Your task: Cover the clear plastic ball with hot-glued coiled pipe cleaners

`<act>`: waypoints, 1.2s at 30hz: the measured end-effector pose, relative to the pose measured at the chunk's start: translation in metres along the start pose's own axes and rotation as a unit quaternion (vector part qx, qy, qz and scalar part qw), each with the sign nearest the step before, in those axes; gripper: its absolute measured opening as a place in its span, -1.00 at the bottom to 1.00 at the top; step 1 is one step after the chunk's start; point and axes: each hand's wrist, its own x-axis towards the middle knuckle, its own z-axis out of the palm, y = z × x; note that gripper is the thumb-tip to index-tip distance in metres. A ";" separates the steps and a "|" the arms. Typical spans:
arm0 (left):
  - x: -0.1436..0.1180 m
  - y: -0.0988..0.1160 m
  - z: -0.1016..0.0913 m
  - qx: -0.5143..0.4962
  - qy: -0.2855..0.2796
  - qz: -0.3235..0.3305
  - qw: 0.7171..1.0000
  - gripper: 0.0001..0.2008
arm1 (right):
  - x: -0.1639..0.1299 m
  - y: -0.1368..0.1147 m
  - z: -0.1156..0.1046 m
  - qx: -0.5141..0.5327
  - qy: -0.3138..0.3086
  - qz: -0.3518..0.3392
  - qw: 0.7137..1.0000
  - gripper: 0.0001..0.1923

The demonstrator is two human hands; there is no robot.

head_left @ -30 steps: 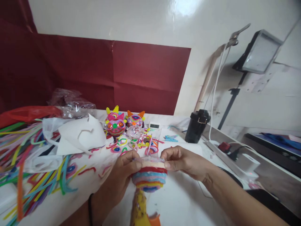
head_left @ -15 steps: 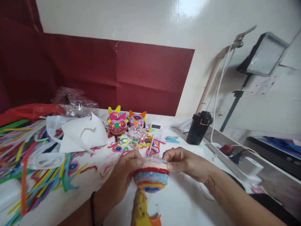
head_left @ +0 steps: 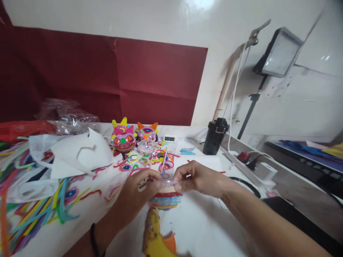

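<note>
My left hand (head_left: 135, 194) and my right hand (head_left: 197, 177) both grip the rim of a round piece (head_left: 166, 200) wrapped in striped red, blue and yellow pipe cleaners, held just above the white table (head_left: 203, 221). The fingertips pinch a clear, pale strip along its top edge. Below it a yellow and orange piece (head_left: 155, 239) sticks up toward the camera. Much of the striped piece is hidden behind my fingers.
Two finished colourful horned masks (head_left: 124, 137) stand at the back, with loose pipe-cleaner shapes (head_left: 158, 160) before them. Long pipe cleaners (head_left: 32, 203), white paper (head_left: 80, 153) and plastic bags lie left. A black cup (head_left: 215, 135), power strip (head_left: 246, 167) and lamp (head_left: 278, 53) are right.
The camera has tilted and shifted. My hands have closed in over the striped piece's top, covering more of it, and it sits lower behind my fingers.
</note>
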 end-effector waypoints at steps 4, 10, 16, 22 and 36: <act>-0.007 0.005 0.005 0.113 -0.033 0.042 0.992 -0.84 | 0.001 -0.002 0.011 -0.037 0.008 -0.009 0.999 -0.74; -0.005 -0.001 0.004 0.059 -0.100 0.006 0.993 -0.77 | 0.007 0.001 0.018 -0.073 0.019 -0.035 0.996 -0.83; -0.002 -0.009 0.006 -0.043 -0.087 -0.069 0.993 -0.75 | 0.005 -0.002 0.013 -0.053 0.007 -0.050 0.997 -0.84; 0.001 -0.009 0.012 -0.079 -0.029 -0.128 0.988 -0.78 | 0.005 -0.003 0.017 -0.039 0.028 -0.052 0.998 -0.88; -0.001 -0.013 0.009 -0.119 0.008 -0.126 0.985 -0.75 | 0.001 -0.010 0.006 -0.024 0.071 -0.094 0.993 -0.90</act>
